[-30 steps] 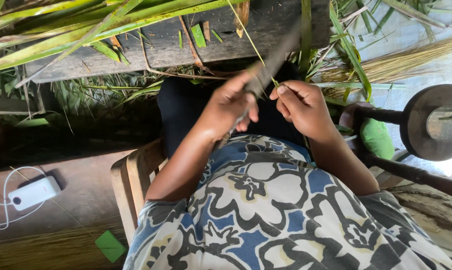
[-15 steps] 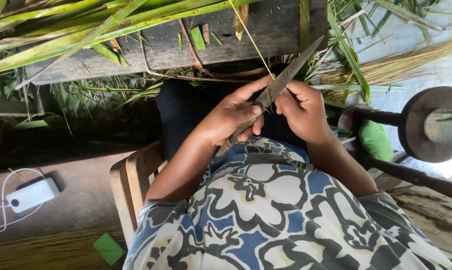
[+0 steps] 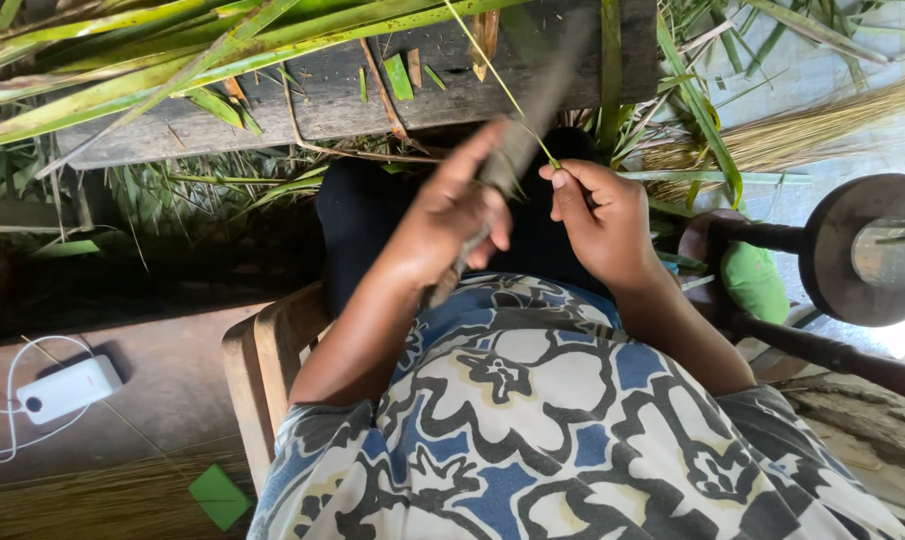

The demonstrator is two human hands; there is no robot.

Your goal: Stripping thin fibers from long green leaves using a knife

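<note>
A weathered wooden plank [image 3: 273, 110] spans the top of the view, strewn with long green palm leaves [image 3: 173, 40]. At right stands a dark metal wheel [image 3: 868, 250], with a bundle of pale leaf ribs [image 3: 803, 130] above it. A wooden chair [image 3: 268, 370] carries the seated person. A white power bank [image 3: 70, 388] lies on the floor at left. The left hand [image 3: 453, 220] is closed around a knife [image 3: 518, 150], its blade motion-blurred. The right hand [image 3: 603, 220] pinches a thin green leaf strip [image 3: 503, 85] just beside the blade.
</note>
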